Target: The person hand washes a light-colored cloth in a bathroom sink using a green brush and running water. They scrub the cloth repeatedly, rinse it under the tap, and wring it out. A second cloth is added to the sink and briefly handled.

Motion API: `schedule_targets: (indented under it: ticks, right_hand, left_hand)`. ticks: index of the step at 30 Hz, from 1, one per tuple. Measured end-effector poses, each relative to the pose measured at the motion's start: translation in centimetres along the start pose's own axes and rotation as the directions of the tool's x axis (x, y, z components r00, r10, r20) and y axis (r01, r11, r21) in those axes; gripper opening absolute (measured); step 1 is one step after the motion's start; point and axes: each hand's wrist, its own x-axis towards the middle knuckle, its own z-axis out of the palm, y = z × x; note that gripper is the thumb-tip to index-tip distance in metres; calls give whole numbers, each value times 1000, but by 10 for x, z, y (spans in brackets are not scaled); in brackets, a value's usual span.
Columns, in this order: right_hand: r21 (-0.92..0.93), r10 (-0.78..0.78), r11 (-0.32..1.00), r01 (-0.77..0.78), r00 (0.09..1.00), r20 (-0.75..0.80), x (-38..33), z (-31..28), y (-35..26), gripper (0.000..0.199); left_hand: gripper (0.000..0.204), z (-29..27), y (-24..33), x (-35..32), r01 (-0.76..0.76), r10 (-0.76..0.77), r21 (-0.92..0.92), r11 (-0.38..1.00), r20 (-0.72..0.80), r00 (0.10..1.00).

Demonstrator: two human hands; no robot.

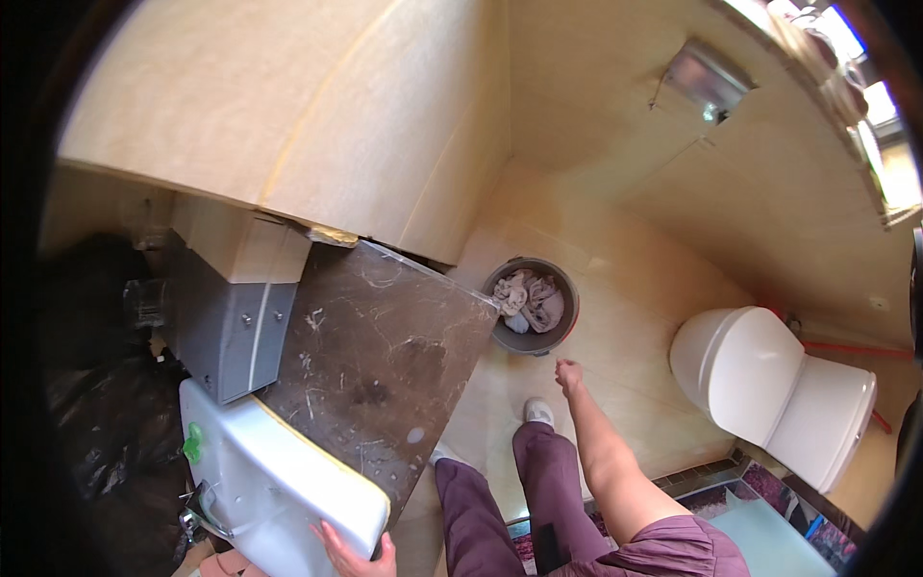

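Observation:
My right hand (569, 374) hangs low over the beige floor with fingers closed, holding nothing, just in front of a grey bucket (567, 327) filled with crumpled grey and white cloths (530, 299). My left hand (354, 556) grips the front edge of a white washbasin (279, 481) at the bottom of the view. The basin sits in a dark brown marble counter (385, 356). My legs in purple trousers stand between counter and toilet.
A white toilet (769, 385) with its lid down stands to the right. A grey metal box (236, 332) sits at the counter's left. Black bags (96, 404) fill the left edge. A metal holder (707, 77) hangs on the beige wall. A patterned mat (769, 524) lies below the toilet.

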Motion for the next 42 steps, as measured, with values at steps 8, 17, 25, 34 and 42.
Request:
schedule_targets:
  ticks: [8, 17, 25, 34, 42]
  right_hand:
    - [300, 99, 947, -112, 993, 60, 32, 35, -34, 14]
    - [40, 37, 999, -36, 999, -34, 47, 45, -92, 20]
    - [-159, -160, 975, 154, 987, -26, -65, -44, -89, 49]
    - [-228, -108, 971, 66, 978, -179, -254, -237, -85, 21]
    - [-325, -377, 873, 363, 926, 22, -506, -264, -199, 11]
  left_hand:
    - [83, 22, -8, -19, 22, -21, 52, 998, -24, 999]
    - [83, 17, -4, -8, 79, -78, -80, 994, 18, 997]
    - [93, 15, -18, -11, 61, -55, -108, 992, 58, 997]
    - [96, -5, -29, -6, 40, -28, -154, 987, 77, 997]
    - [95, -17, -41, -17, 98, -62, -316, 944, 122, 991]
